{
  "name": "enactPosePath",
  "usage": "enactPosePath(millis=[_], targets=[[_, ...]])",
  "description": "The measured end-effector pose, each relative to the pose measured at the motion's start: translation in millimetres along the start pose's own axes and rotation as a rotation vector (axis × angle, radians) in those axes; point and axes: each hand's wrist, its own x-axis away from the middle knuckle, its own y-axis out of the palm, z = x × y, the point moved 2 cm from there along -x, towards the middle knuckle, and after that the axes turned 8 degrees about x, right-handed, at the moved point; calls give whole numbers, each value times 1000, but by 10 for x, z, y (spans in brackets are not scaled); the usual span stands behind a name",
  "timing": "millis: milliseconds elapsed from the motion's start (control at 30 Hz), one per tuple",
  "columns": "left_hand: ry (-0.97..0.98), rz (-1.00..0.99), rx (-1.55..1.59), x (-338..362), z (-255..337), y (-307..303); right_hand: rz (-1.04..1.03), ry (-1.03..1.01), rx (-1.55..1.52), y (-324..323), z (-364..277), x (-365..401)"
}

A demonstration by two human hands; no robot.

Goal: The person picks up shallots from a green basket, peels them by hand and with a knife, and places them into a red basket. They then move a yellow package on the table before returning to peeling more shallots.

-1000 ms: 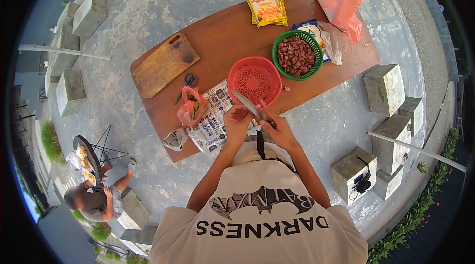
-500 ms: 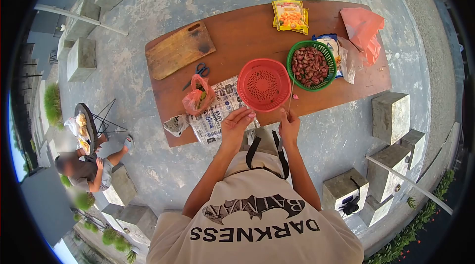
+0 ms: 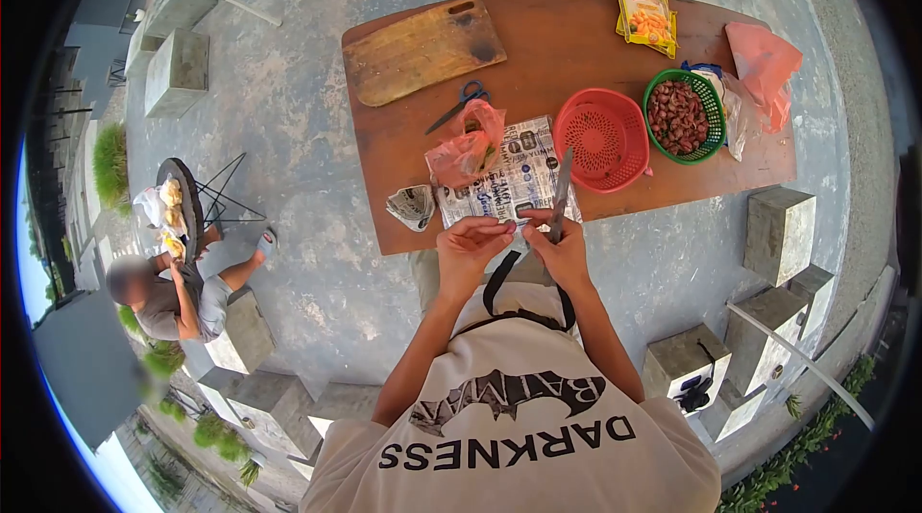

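Note:
My left hand [image 3: 473, 249] pinches a small reddish shallot [image 3: 510, 224] at the near edge of the table. Beside it, my right hand [image 3: 562, 249] is closed round a knife [image 3: 561, 191], its blade pointing up and away from me. Both hands are over the near edge of a printed newspaper sheet [image 3: 526, 167]. Just beyond the knife sits a red plastic basket [image 3: 602, 140], with no shallots visible inside. To its right, a green basket [image 3: 715, 119] holds a heap of shallots [image 3: 680, 117].
On the wooden table [image 3: 557, 33] lie a cutting board [image 3: 423, 52], scissors [image 3: 473, 92], a red plastic bag [image 3: 466, 156], yellow packets [image 3: 646, 19] and another red bag [image 3: 764, 71]. A person [image 3: 178, 302] sits at the left beside a small round table [image 3: 184, 196]. Concrete blocks stand around.
The view has shifted, so the table sits farther right. My hands have come closer together, and the knife has moved from the red basket's right side to its left, over the newspaper.

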Motion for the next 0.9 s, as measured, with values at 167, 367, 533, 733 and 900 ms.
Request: enactPosePath(millis=[167, 367, 533, 733, 900], targets=[[167, -207, -278, -134, 705, -912, -7, 15, 92, 1181, -129, 41], [-5, -262, -341, -371, 1655, -1972, 188, 23, -74, 2652, -242, -55], [-70, -279, -213, -616, 2149, -2442, 233, 47, -182, 3347, -449, -217], [-202, -415, -201, -1222, 2527, -2449, 375, 35, -446, 3641, -588, -388], [-286, -498, -321, -1733, 2882, -2323, 523, -17, -263, 3920, -788, -720]])
